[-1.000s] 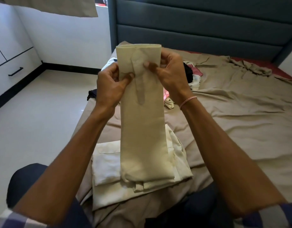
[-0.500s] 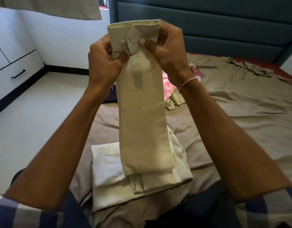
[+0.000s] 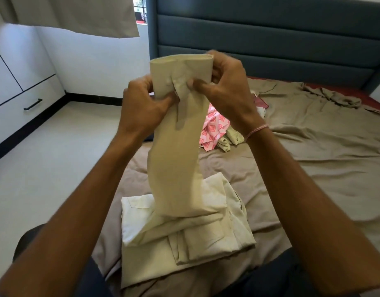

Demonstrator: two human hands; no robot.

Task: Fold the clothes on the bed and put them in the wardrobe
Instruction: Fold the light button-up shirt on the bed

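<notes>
A cream shirt lies partly folded on the bed's near edge. Its long sleeve rises from it, held upright. My left hand pinches the left side of the cuff, thumb by the buttons. My right hand grips the cuff's right side, thumb pressed on the placket. More clothes lie behind the sleeve: a pink patterned garment and a small beige piece, partly hidden by my hands.
The bed has a rumpled tan sheet and a blue padded headboard. White cabinets with a black drawer handle stand at left across the pale floor. A curtain hem hangs top left.
Both hands raised the cuff, then brought it slightly lower and rightwards. The sleeve now bends in the middle. Fingers keep working at the cuff's buttons.
</notes>
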